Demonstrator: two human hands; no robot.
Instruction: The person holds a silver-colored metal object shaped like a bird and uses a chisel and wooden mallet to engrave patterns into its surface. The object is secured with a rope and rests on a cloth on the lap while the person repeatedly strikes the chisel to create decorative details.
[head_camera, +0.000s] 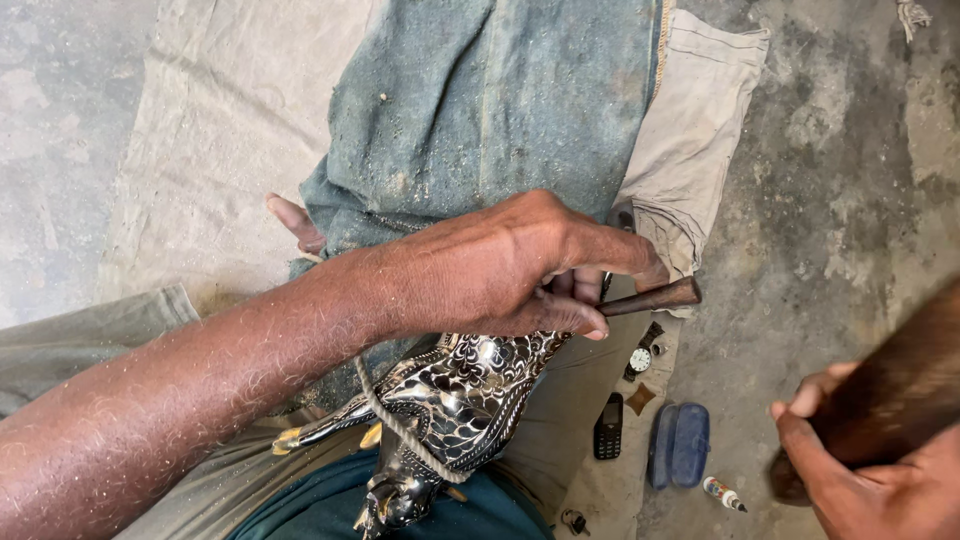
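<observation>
My left hand (510, 265) grips a thin dark chisel (655, 297), its wooden butt end pointing right and its tip hidden behind my fingers, against a black carved wooden animal figure (455, 395) with pale inlaid patterns. The figure lies across my lap with a cord (395, 420) looped around it. My right hand (870, 470), at the lower right, is closed around a thick dark wooden mallet (900, 390), held away from the chisel.
A dusty blue denim cloth (480, 110) and beige canvas (220, 110) cover my legs and the concrete floor (850, 180). On the floor lie a small black phone (608, 426), a blue case (680, 444), a wristwatch (640, 359) and a small glue tube (722, 493).
</observation>
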